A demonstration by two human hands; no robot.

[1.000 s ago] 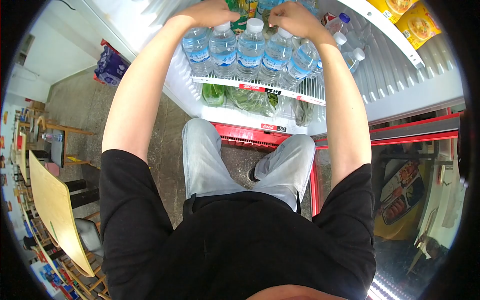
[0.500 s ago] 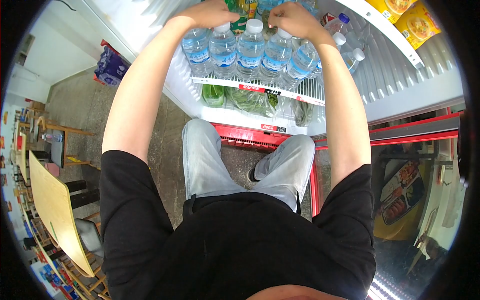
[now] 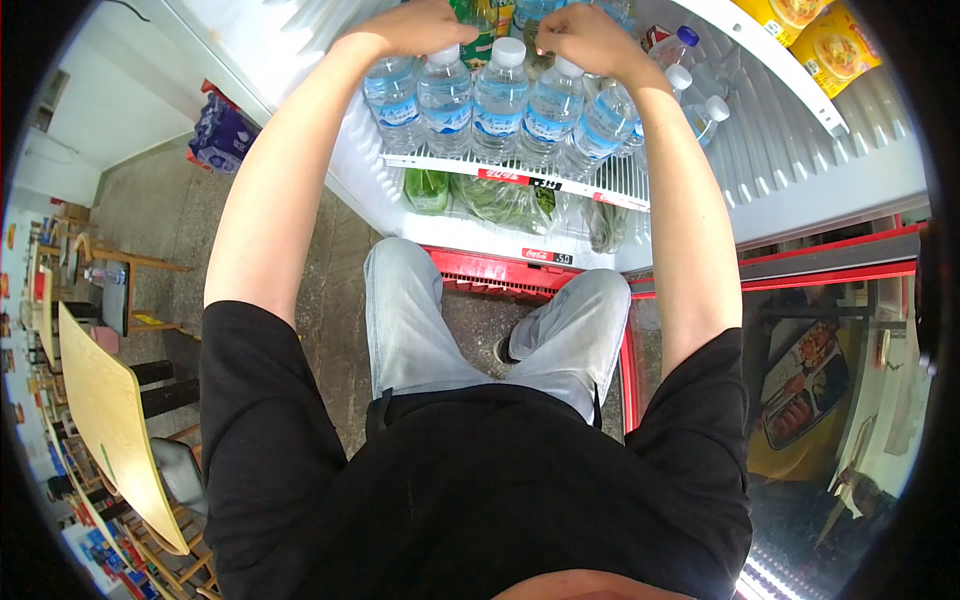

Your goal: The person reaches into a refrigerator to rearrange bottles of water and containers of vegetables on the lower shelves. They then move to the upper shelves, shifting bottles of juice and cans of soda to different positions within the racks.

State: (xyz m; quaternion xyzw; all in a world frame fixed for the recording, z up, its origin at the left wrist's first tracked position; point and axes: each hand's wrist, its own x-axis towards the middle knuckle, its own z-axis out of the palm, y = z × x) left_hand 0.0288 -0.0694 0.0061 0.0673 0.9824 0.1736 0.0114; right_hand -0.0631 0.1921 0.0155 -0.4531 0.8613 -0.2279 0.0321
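Note:
My left hand is above the front row of clear water bottles, close to a white cap at the row's left. Its fingers are curled, with part of the hand at the top edge of the view. To the right, my right hand bends inward just above another white-capped bottle, fingers curled. What either hand grips, if anything, cannot be made out. Between the hands, behind the front row, stand a green bottle and a blue-labelled bottle.
The bottles stand on a white wire shelf inside a fridge. Bagged greens and a green package lie below. Leaning bottles are at the right. Yellow packets hang upper right. A wooden table is at the left.

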